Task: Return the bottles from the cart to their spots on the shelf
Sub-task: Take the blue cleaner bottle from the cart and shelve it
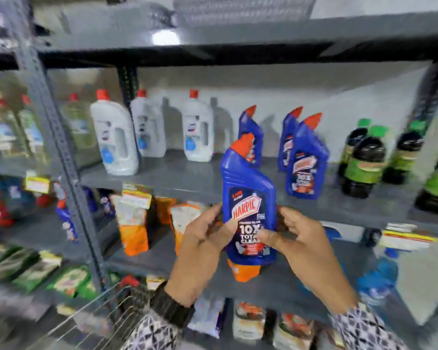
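While both hands grip one blue bottle in front of the shelf, we judge the step in hand to be the carry from cart to shelf, with the placing not yet done. The left hand clasps the bottle's left side with its thumb across the label; the right hand clasps the right side, thumb on the label front. The bottle is upright, label toward us, held in the air just before the shelf edge and touching no board.

We judge that the next move calls for lifting it over the edge and setting it down in the bare patch between the white bottles and the blue ones, label outward, without knocking the front blue bottle to its right.

Count on that shelf:
- Blue bottles standing: three, one partly hidden behind the held one, one at the back.
- White bottles: three.
- Dark bottles with green caps: at least four; the right edge cuts the row, so we cannot give a firm total.
- Held: one.

Only a corner of the wire cart shows at lower left; we cannot tell what remains in it.
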